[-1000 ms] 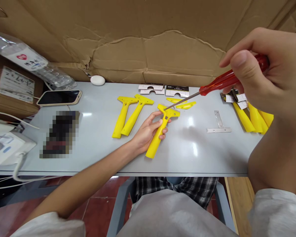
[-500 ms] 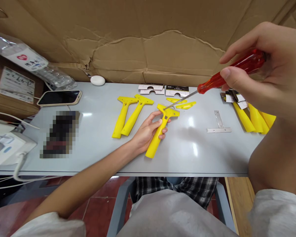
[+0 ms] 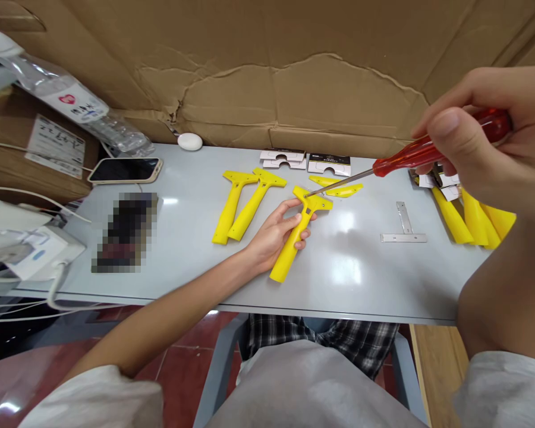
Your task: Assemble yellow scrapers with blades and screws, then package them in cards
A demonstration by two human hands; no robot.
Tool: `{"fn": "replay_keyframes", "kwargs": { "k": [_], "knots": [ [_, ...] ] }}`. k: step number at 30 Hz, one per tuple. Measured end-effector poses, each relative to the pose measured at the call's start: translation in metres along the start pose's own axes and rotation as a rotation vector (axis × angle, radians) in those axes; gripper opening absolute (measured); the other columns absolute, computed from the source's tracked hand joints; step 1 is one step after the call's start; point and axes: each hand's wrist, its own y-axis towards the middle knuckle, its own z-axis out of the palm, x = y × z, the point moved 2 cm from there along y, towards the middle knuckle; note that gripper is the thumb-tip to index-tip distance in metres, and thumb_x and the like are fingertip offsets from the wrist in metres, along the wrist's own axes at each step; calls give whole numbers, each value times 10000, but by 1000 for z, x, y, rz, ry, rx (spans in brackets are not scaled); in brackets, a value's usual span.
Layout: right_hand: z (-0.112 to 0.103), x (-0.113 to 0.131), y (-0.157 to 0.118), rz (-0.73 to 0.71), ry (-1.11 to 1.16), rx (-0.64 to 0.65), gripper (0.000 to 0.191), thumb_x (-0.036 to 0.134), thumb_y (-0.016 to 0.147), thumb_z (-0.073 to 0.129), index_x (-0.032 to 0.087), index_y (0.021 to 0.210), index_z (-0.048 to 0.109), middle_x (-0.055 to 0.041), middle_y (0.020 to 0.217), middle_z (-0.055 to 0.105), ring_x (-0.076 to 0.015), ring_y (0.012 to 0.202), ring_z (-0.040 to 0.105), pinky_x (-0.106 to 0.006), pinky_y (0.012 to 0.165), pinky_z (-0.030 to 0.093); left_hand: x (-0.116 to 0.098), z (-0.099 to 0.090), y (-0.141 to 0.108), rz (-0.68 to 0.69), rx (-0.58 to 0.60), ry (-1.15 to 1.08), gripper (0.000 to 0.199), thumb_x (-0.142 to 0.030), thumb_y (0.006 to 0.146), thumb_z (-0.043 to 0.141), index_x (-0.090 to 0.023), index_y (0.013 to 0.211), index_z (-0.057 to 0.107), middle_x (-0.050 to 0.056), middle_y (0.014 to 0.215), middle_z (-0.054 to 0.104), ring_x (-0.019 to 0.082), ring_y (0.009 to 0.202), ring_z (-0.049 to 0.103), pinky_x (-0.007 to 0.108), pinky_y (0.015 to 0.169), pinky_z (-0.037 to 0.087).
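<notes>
1. Your left hand has its grip closed around a yellow T-shaped tool, just below the crosspiece; the tool slants over the middle of the bench, its lower end toward you.
2. Your right hand has its grip wrapped around the red handle of a screwdriver, raised well above the bench.
3. The screwdriver's shaft slopes down to your left, and its tip meets the left part of the crosspiece.
4. Two matching yellow tools lie side by side to the left of your left hand.
5. Just beyond the held tool lie two flat yellow pieces, with white-and-black packages behind them.
6. To the right, two metal strips form an upside-down T.
7. More yellow pieces lie farther right, partly hidden by your right arm.
</notes>
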Motion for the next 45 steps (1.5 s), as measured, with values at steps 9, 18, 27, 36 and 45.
{"fn": "replay_keyframes", "kwargs": {
  "k": [9,18,27,36,45],
  "knots": [
    [-4,-10,-5,-135,80,80,315,405,818,838,386,1094,687,23,917,752,-209,722,665,-401,566,448,-1,-1,0,1,6,-8,493,-211,883,842,-274,1256,526,80,1135,722,118,667,637,193,520,461],
    [-3,-6,0,-170,48,62,260,519,885,843,340,984,683,44,830,709,-159,635,594,-390,601,462,-1,-1,0,2,-11,-6,490,-206,879,843,-269,1248,527,86,1135,721,121,660,636,198,517,461],
    [-1,1,2,-168,76,94,282,572,923,757,311,935,652,16,780,713,-206,631,645,-421,594,477,-2,1,-2,-9,-30,-3,493,-197,879,844,-267,1251,528,83,1151,721,112,656,633,191,515,459],
    [-1,6,-2,-186,259,112,368,349,871,814,421,1186,637,17,1174,713,-247,1015,776,-392,750,678,-1,1,-1,-7,-12,2,500,-211,867,857,-275,1241,532,77,1155,718,110,659,635,188,515,461],
    [0,7,1,-218,165,75,237,364,882,819,363,1055,657,52,972,756,-212,802,747,-386,701,630,-1,-1,-1,-6,-13,5,486,-220,878,850,-279,1246,538,75,1145,723,109,661,632,187,520,462]
  ]
}}
